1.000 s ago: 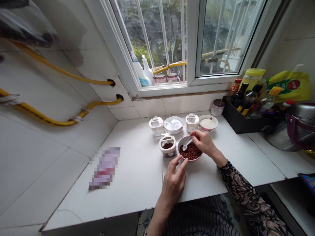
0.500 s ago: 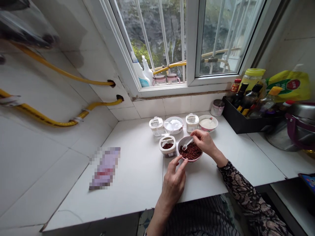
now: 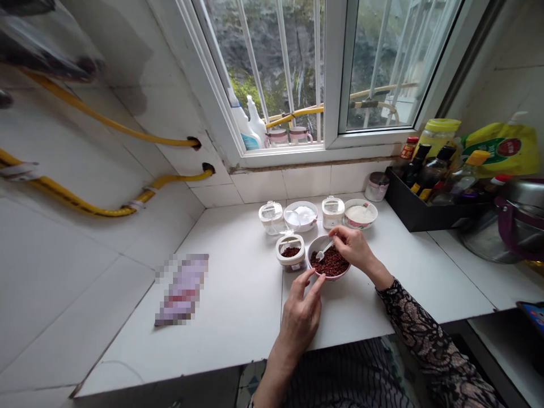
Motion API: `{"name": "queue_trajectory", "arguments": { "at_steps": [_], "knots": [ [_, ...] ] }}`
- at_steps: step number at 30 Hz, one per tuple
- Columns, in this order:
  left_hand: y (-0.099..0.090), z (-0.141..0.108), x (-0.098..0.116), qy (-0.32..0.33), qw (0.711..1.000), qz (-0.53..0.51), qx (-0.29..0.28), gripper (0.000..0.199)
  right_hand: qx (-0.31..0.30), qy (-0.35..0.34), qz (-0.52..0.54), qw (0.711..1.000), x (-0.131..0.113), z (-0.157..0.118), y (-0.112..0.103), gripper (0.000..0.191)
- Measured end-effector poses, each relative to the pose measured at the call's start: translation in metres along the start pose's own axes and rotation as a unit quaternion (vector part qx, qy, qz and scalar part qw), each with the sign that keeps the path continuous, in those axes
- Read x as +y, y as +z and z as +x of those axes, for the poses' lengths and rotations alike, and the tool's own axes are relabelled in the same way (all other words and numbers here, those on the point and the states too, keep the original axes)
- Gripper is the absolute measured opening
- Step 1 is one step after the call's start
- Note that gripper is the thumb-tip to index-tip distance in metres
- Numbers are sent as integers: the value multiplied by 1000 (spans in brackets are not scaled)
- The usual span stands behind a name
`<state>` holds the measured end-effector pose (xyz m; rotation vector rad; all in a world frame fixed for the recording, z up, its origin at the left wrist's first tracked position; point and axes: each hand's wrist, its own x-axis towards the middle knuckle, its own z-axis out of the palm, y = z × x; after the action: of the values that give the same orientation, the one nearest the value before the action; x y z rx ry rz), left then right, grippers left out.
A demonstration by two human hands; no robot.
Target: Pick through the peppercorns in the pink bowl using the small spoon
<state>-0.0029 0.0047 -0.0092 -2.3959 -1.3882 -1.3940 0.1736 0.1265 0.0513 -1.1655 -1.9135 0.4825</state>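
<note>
A small white plastic-looking spoon (image 3: 322, 254), probably light, stiff and best held by its handle, tilts inside a round white bowl (image 3: 314, 244) of dark-red granules (image 3: 332, 264), the right hand (image 3: 351, 247) pinching it in a narrow grip, the left hand (image 3: 301, 310) loosely spread against the near rim.

Slight shift of the head view: red-grain bowl (image 3: 315, 243), counter (image 3: 242, 294) and window (image 3: 332, 73) a touch further right

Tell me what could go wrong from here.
The small white spoon in the right hand might flick dark reddish grains over the rim of the round white bowl. The bowl could slide: the left hand appears to touch only its near edge. The small clear container with a cream rim stands close by, so a bump might tip it.
</note>
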Motion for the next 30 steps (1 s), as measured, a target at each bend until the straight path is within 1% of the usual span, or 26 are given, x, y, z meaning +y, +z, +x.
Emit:
{"name": "queue_trajectory", "arguments": {
  "at_steps": [8,12,16,20,22,26,30],
  "knots": [
    [2,-1,-1,-7,1000,0,3,57,12,7,20,1000,1,1,0,21],
    [3,-2,-1,-6,1000,-1,2,58,17,20,43,999,3,1,-1,18],
    [2,-2,-1,-3,1000,-2,-4,58,19,69,135,988,3,4,-2,15],
    [3,-2,-1,0,1000,-2,-6,57,6,138,230,963,2,8,-7,16],
    [3,-2,-1,-1,1000,-3,-4,57,8,155,256,954,0,9,-9,16],
    [4,-2,0,-3,1000,-8,-1,57,24,154,289,944,-7,9,-7,19],
    [4,-2,-1,-2,1000,-7,-2,59,54,123,303,943,-22,9,3,21]
  ]
}}
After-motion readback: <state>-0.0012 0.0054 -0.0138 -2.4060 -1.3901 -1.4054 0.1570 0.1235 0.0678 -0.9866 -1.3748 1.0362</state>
